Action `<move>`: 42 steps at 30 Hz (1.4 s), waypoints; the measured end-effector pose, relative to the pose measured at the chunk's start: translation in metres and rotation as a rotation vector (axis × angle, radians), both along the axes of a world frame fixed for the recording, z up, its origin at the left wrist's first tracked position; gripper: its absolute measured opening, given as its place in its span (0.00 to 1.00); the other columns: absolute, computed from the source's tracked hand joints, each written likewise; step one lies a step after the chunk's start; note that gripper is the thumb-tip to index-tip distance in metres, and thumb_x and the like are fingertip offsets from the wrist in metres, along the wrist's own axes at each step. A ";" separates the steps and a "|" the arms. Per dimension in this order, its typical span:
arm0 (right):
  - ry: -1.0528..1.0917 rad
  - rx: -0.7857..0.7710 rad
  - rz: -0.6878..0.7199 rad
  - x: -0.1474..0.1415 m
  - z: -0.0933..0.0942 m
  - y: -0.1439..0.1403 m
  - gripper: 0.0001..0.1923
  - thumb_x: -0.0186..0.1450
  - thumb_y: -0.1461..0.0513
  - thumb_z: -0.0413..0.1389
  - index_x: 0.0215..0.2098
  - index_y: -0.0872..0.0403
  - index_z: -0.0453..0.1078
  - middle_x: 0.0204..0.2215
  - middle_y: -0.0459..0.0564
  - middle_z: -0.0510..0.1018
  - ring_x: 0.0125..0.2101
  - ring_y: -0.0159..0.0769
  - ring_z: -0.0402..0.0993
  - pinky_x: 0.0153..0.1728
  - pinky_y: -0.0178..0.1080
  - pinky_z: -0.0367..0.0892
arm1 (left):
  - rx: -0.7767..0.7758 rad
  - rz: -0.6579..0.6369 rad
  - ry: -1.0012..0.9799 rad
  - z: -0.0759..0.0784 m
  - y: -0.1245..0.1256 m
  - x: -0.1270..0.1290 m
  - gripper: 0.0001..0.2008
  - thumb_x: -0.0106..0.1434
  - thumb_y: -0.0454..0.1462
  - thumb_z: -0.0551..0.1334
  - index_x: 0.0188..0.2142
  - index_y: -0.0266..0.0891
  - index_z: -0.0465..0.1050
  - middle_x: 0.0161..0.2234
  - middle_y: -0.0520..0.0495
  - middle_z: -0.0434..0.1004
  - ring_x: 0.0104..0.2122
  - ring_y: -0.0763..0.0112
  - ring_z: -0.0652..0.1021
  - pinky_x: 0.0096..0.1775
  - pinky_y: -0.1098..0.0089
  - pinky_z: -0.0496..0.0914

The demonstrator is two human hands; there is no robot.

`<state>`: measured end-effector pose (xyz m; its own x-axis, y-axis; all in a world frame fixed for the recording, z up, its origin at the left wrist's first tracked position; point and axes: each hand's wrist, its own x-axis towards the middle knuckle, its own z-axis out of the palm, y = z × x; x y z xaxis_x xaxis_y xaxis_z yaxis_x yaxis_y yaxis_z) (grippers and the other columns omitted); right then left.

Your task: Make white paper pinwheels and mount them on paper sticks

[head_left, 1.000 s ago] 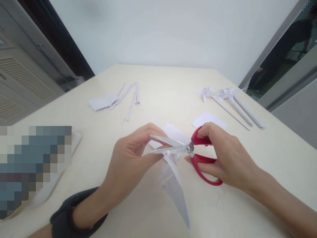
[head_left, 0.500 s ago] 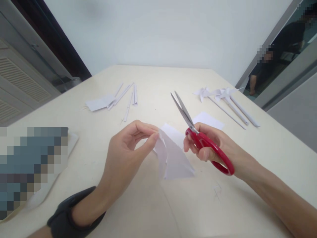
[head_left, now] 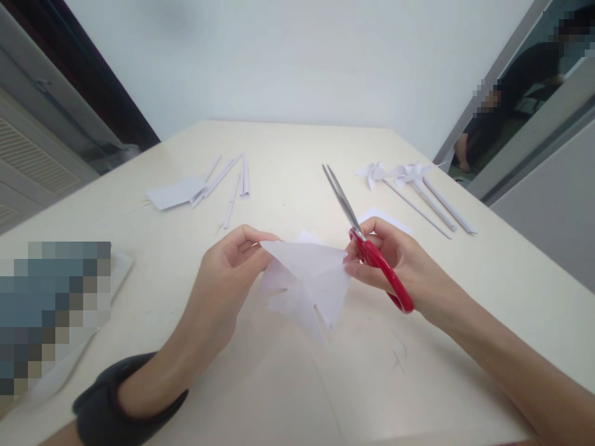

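Note:
A white piece of paper [head_left: 304, 272] with slits cut into it is stretched between my two hands above the table. My left hand [head_left: 232, 272] pinches its left side, fingers closed. In my right hand [head_left: 395, 263] are red-handled scissors [head_left: 383, 263], blades nearly together and pointing up and away. The thumb and fingertips of that hand also meet the paper's right corner. Part of another white sheet [head_left: 390, 220] shows behind my right hand, lying on the table.
Paper pinwheels [head_left: 409, 175] with rolled paper sticks [head_left: 449, 204] lie at the back right. At the back left are several thin paper rolls [head_left: 218, 179] and flat paper [head_left: 174, 193]. Small scraps [head_left: 398, 356] lie near the front. A person [head_left: 515, 87] is beyond the opening at right.
The paper has unfolded and spread out, showing its slits. My right hand, still with the scissors, has moved left to the paper's right corner. The view has shifted slightly.

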<state>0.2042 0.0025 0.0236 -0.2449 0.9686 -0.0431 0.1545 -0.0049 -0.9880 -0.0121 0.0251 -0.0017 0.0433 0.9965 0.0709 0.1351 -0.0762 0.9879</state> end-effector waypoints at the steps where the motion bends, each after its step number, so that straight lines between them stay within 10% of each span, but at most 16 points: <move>1: 0.000 0.009 0.000 0.000 -0.001 0.000 0.13 0.56 0.67 0.60 0.33 0.50 0.60 0.31 0.41 0.73 0.30 0.28 0.69 0.29 0.33 0.62 | 0.036 0.016 0.016 0.000 0.000 0.000 0.04 0.58 0.34 0.60 0.34 0.42 0.71 0.35 0.51 0.74 0.34 0.70 0.74 0.29 0.74 0.67; 8: -0.051 0.037 -0.035 -0.004 -0.005 -0.001 0.13 0.57 0.64 0.60 0.33 0.49 0.58 0.30 0.40 0.73 0.31 0.30 0.71 0.33 0.36 0.65 | 0.641 0.202 0.326 0.018 -0.016 0.003 0.16 0.56 0.28 0.59 0.41 0.48 0.68 0.47 0.52 0.68 0.51 0.63 0.69 0.54 0.60 0.64; 12: -0.062 0.048 -0.048 -0.012 -0.008 -0.005 0.14 0.57 0.63 0.60 0.34 0.49 0.57 0.30 0.40 0.72 0.30 0.30 0.70 0.33 0.36 0.66 | 0.985 0.069 0.726 0.012 -0.026 0.008 0.20 0.49 0.32 0.67 0.43 0.46 0.71 0.45 0.48 0.73 0.48 0.54 0.70 0.53 0.53 0.60; 21: -0.032 0.045 -0.035 -0.021 -0.007 -0.015 0.14 0.57 0.62 0.60 0.36 0.49 0.58 0.32 0.42 0.73 0.31 0.32 0.71 0.33 0.36 0.67 | 0.858 -0.015 0.799 0.004 -0.025 0.010 0.17 0.55 0.36 0.65 0.45 0.50 0.70 0.43 0.50 0.77 0.45 0.58 0.74 0.56 0.53 0.51; 26: 0.020 0.024 -0.011 -0.020 -0.006 -0.014 0.15 0.56 0.63 0.62 0.35 0.48 0.59 0.33 0.42 0.72 0.32 0.31 0.71 0.33 0.35 0.67 | 0.609 -0.066 0.688 0.011 -0.021 0.008 0.08 0.55 0.38 0.65 0.37 0.46 0.75 0.36 0.52 0.80 0.38 0.63 0.76 0.46 0.63 0.66; 35: 0.247 0.122 -0.008 -0.015 -0.002 -0.007 0.14 0.56 0.64 0.62 0.34 0.50 0.60 0.31 0.42 0.74 0.30 0.29 0.70 0.30 0.33 0.66 | -0.028 -0.267 0.124 0.015 -0.012 0.006 0.05 0.57 0.41 0.63 0.28 0.44 0.77 0.27 0.52 0.79 0.28 0.68 0.77 0.29 0.73 0.70; 42: 0.260 0.114 -0.022 -0.017 -0.005 -0.007 0.14 0.58 0.64 0.60 0.34 0.50 0.58 0.32 0.42 0.76 0.30 0.29 0.71 0.30 0.34 0.65 | -0.207 -0.372 -0.048 0.010 -0.016 0.011 0.04 0.57 0.39 0.64 0.29 0.45 0.77 0.28 0.51 0.79 0.28 0.71 0.77 0.30 0.73 0.71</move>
<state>0.1870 -0.0045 0.0189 -0.2127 0.9688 0.1275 -0.1026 0.1077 -0.9889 -0.0012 0.0091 0.0080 0.4044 0.9069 -0.1186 0.0897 0.0897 0.9919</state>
